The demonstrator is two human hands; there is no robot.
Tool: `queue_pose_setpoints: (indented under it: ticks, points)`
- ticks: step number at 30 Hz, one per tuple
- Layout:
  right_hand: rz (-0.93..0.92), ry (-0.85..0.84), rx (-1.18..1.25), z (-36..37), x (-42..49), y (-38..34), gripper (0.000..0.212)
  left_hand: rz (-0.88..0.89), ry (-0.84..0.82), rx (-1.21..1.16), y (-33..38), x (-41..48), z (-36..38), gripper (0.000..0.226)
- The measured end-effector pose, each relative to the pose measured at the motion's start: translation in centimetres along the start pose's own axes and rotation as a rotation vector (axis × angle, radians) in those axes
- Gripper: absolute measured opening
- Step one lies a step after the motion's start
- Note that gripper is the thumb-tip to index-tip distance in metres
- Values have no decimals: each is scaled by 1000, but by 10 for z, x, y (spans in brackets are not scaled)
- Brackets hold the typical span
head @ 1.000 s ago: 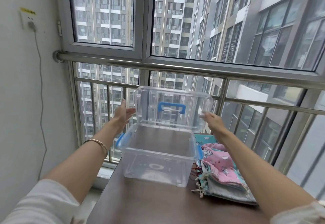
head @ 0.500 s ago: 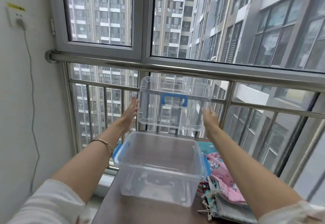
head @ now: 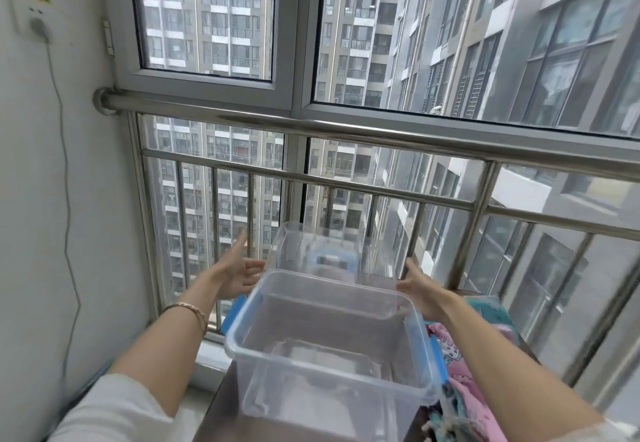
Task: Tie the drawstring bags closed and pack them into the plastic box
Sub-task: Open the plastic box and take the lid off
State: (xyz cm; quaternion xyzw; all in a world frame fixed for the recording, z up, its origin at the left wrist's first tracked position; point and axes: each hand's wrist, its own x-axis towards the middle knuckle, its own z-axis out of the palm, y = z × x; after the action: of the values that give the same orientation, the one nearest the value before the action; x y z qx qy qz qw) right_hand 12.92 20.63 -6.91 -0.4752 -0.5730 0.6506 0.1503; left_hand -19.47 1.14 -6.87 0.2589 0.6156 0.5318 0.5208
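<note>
Plastic box (head: 263, 389) sits open; left hand (head: 235, 277) and right hand (head: 417, 284), grip wide, press its lid (head: 301, 251) between them.

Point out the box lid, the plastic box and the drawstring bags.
lid (head: 298, 251), head view, clear panel left of its handle.
plastic box (head: 329, 407), head view, front wall.
drawstring bags (head: 455, 355), head view, pink top bag.

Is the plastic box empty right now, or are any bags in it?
Empty: the lidless plastic box shows only its clear floor, and the drawstring bags lie outside, at its right.
</note>
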Motion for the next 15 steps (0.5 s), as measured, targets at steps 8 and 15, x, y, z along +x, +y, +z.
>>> queue_pose_setpoints:
  ticks: [8,15]
  points:
    - [174,-185,100,-5,8,25,97,-92,174,342,-31,4,14,88]
    - [222,-191,16,-15,24,35,94,-76,200,355,-29,1,15,52]
